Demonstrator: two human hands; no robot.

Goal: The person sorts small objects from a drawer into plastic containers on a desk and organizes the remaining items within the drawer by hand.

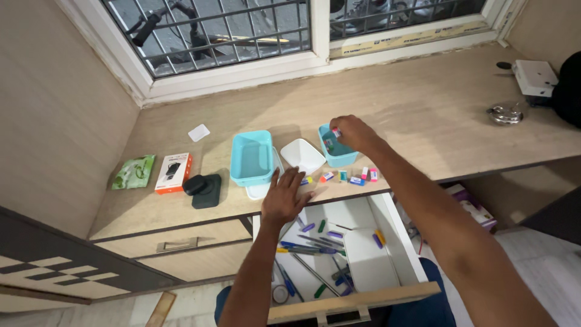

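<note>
**Small pieces near the desk edge, drawer open below**

Left of the big blue tub (251,157), pouch, box and black case lie idle. The left hand (283,197) rests flat, fingers spread, holding nothing, just before the tub. Right of the tub: an empty white dish (301,154), then a small blue bin (336,147) with a few pieces inside. Over it the right hand (354,132) pinches a small piece (336,131). The loose erasers (351,176) beside the desk (423,115) edge could easily be swept into the open drawer (339,254) of pens by a passing forearm.

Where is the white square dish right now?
In the head view the white square dish sits on the wooden desk, between the larger blue tub and the smaller blue tub, just beyond the left hand.
</note>
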